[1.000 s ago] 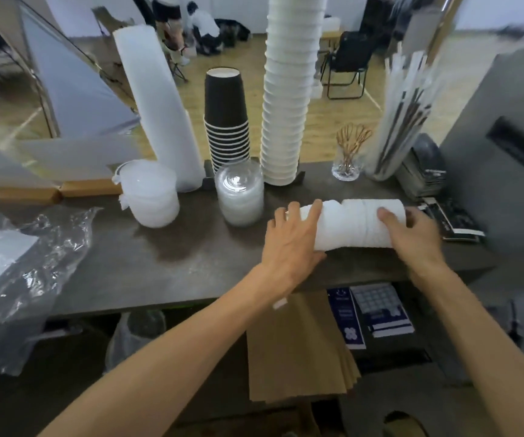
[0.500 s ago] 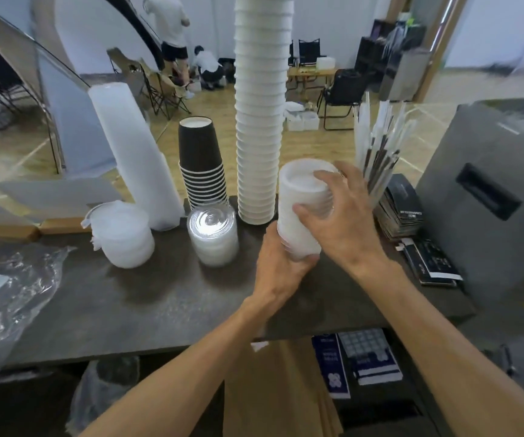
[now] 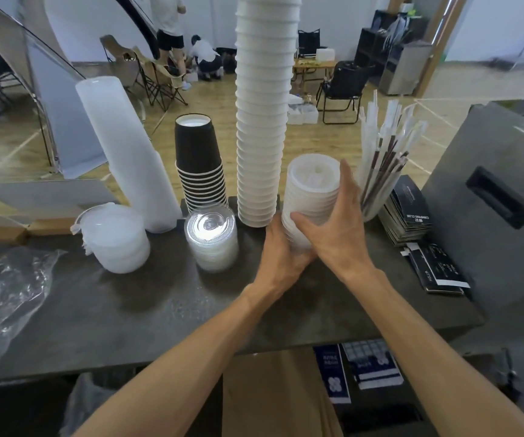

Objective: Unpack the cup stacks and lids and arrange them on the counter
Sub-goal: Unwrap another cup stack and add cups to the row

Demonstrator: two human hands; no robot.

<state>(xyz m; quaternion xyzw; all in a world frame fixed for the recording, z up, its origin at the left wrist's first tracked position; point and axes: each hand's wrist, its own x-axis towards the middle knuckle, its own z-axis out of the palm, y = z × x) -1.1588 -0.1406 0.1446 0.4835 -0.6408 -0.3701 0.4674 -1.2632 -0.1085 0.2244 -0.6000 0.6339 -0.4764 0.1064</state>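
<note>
A short stack of white lids (image 3: 312, 190) stands upright on the dark counter (image 3: 160, 310), just right of the tall white cup stack (image 3: 262, 121). My left hand (image 3: 281, 247) cups its base from the left. My right hand (image 3: 333, 228) wraps its right side, fingers reaching up near the top. Further left stand a black cup stack (image 3: 199, 162), a clear lid stack (image 3: 212, 238), a wrapped white lid stack (image 3: 117, 238) and a leaning sleeve of translucent cups (image 3: 125, 149).
A holder of wrapped straws (image 3: 383, 165) stands right behind my right hand. Black booklets (image 3: 407, 209) and a grey machine (image 3: 500, 216) fill the right end. Crumpled clear plastic wrap (image 3: 5, 298) lies at the left. People and chairs are on the floor beyond.
The white lid stack went from lying on its side to standing upright, then moved back beside the tall white cups. Both hands stayed on it.
</note>
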